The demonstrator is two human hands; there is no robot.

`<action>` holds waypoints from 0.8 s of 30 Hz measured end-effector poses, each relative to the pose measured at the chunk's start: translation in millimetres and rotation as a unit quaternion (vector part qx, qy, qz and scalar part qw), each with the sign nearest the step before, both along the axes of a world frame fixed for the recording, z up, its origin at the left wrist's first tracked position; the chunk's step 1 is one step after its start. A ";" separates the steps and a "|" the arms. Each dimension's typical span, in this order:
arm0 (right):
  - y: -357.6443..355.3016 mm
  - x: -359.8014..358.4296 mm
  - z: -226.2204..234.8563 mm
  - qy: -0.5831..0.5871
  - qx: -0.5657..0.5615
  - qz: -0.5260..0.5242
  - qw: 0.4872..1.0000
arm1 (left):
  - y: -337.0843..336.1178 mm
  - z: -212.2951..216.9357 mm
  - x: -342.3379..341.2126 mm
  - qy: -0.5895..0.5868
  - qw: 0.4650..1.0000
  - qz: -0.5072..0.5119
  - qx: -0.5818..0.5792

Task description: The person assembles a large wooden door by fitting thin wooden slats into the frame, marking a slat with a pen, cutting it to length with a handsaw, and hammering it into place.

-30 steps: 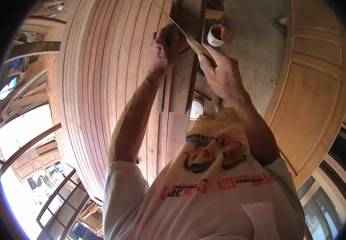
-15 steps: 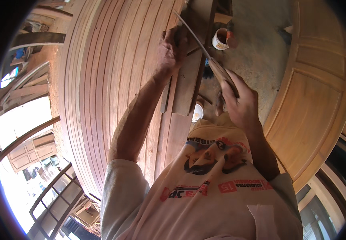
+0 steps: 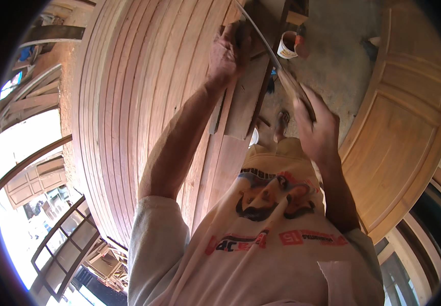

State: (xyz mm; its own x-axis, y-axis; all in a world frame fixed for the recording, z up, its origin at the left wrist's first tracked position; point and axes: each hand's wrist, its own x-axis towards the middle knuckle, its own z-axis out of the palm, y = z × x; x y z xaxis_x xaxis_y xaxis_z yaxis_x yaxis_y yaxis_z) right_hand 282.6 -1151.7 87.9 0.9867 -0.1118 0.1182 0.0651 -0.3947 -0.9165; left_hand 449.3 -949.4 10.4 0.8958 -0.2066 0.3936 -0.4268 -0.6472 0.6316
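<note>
Over the grey board | wooden-handled blade slants, tip up-left | right hand clamped round handle | left hand: can't tell

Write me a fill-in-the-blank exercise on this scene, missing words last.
The right hand holds a long tool with a handle of ____.
The left hand sits higher in the picture than the ____ hand.
The upper bucket is mainly ____ outside.
The large panelled door is on the person's ____ side.

Missing words: wood; right; white; right.

Open floor between bucket and door
</note>
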 end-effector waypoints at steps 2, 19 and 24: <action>8.0 37.1 7.7 0.031 -0.032 0.031 0.999 | -4.9 -2.9 1.7 0.036 0.999 0.022 -0.010; 6.8 46.9 0.2 0.009 -0.031 0.015 0.999 | -1.9 -4.7 7.5 0.049 0.997 0.053 0.027; -10.6 -14.9 -6.5 -0.037 -0.010 -0.001 0.999 | -1.2 -2.7 5.2 0.026 0.999 0.030 0.023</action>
